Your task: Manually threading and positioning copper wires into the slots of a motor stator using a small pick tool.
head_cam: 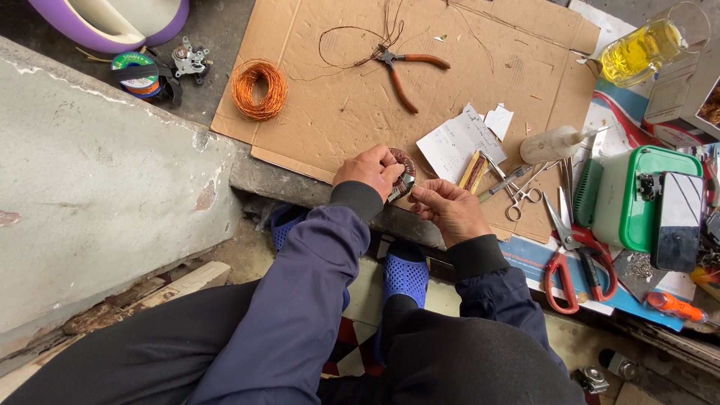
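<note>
Copper-wound ring coil [405, 166], reddish-brown, held on edge over the cardboard sheet's [337, 112] near border, its flat face turned toward the right hand [448, 210]. Left hand [367, 171] grips the coil's rim; right hand pinches a small metal piece [403, 186] against it, long axis slanting up-right

Wound coil [405, 166]: glossy reddish-brown enamelled copper wire, held in left hand [367, 171]. Loose wire coil [258, 89]: bright shiny copper. Cardboard sheet [360, 97]: matt brown, scuffed. Pliers [401, 67]: dull metal jaws, orange plastic grips. Scissors [574, 259]: steel blades, glossy red plastic handles. Box [626, 202]: smooth green plastic. Step [97, 187]: rough grey concrete, chipped.
</note>
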